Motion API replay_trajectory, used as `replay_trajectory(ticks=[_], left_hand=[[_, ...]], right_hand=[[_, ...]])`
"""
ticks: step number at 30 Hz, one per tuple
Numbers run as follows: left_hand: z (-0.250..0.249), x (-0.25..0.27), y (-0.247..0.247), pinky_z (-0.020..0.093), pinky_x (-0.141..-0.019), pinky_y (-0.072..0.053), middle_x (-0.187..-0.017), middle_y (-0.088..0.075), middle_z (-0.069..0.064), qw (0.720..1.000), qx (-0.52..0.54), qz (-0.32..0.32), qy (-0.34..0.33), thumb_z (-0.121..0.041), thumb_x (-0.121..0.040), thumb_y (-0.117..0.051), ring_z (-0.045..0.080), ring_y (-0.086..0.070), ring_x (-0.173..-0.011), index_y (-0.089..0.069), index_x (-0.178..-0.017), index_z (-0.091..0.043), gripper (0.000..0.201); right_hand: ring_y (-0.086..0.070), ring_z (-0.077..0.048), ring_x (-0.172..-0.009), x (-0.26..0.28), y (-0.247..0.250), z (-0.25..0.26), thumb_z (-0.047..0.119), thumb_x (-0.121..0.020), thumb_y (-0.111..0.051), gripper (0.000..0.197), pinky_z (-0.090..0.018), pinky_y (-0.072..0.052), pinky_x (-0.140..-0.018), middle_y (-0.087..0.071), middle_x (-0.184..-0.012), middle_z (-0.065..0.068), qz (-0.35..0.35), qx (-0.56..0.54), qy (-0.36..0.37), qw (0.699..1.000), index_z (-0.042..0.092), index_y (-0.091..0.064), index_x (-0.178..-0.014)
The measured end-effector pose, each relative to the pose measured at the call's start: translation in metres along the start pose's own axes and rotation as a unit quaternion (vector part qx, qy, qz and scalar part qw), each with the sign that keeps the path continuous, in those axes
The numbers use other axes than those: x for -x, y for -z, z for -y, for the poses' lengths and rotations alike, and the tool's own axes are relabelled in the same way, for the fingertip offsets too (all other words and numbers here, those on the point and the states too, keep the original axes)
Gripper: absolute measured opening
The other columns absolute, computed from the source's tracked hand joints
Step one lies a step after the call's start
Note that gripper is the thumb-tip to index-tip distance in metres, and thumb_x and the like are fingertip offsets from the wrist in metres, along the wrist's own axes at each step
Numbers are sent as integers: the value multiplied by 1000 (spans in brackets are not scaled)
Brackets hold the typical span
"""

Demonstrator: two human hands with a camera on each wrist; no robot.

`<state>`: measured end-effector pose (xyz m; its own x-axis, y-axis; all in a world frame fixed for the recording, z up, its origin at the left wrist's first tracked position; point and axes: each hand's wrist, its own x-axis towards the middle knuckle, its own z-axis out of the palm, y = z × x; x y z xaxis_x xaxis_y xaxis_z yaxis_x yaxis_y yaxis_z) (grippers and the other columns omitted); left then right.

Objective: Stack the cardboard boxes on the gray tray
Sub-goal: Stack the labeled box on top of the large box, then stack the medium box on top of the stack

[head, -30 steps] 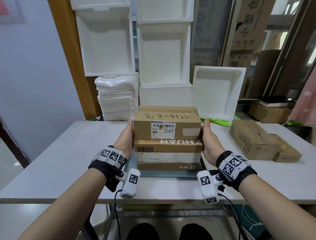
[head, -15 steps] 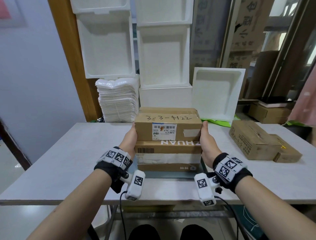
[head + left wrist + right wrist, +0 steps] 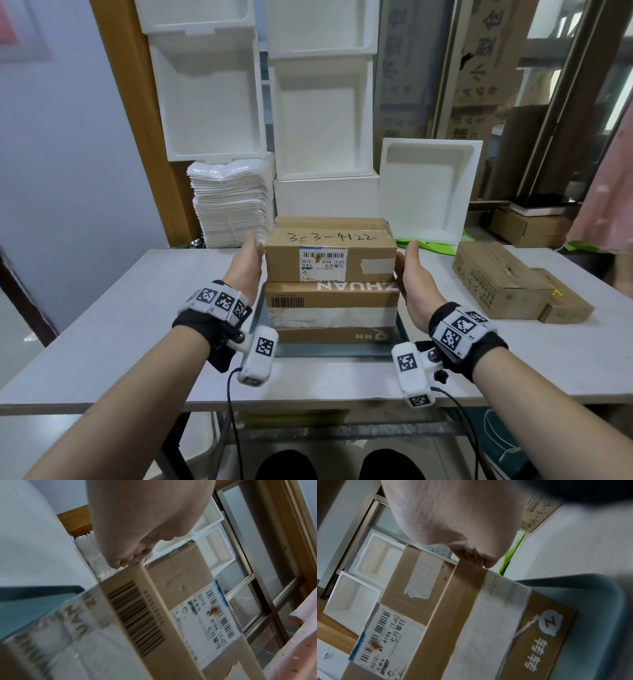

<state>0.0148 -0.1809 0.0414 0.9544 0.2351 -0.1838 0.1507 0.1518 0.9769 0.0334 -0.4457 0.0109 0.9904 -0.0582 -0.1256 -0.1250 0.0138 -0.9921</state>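
Top box (image 3: 330,248) on lower box (image 3: 330,310), in tray (image 3: 337,350), 2 boxes (image 3: 513,282) right

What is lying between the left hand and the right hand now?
In the head view, the top cardboard box sits between the left hand and the right hand, resting on the lower cardboard box on the gray tray.

Bare counter (image 3: 102,329) lies open left of the gray tray (image 3: 335,350). To the right, 2 loose boxes (image 3: 507,281) block passage; foam trays (image 3: 424,192) wall off the back.
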Motion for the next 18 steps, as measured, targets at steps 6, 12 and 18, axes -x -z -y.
replay_trajectory(ticks=[6,12,18], left_hand=[[-40,6,1,36,-123,-8,-163,-14,6,998,-16,-4,-69,-54,-102,-13,19,-12,-151,-12,-156,-9,70],[-80,27,-18,35,-121,-8,-164,-13,5,991,-25,31,-126,-55,-101,-10,18,-11,-151,-11,-155,-10,71],[-98,52,-76,32,-120,-10,-163,-15,7,984,-14,86,-153,-52,-103,-12,17,-14,-150,-11,-155,-7,69]], right_hand=[[-23,-17,-148,1,10,20,78,-87,-16,93,-41,-15,-121,-25,-161,1,-14,0,8,1000,16,-25,-154],[-18,-17,-150,11,17,43,77,-88,-14,88,-43,-12,-122,-19,-163,2,-1,-2,40,999,20,-21,-155],[-20,-17,-149,23,36,61,75,-90,-14,87,-42,-12,-122,-21,-163,2,-4,6,62,998,18,-22,-155]])
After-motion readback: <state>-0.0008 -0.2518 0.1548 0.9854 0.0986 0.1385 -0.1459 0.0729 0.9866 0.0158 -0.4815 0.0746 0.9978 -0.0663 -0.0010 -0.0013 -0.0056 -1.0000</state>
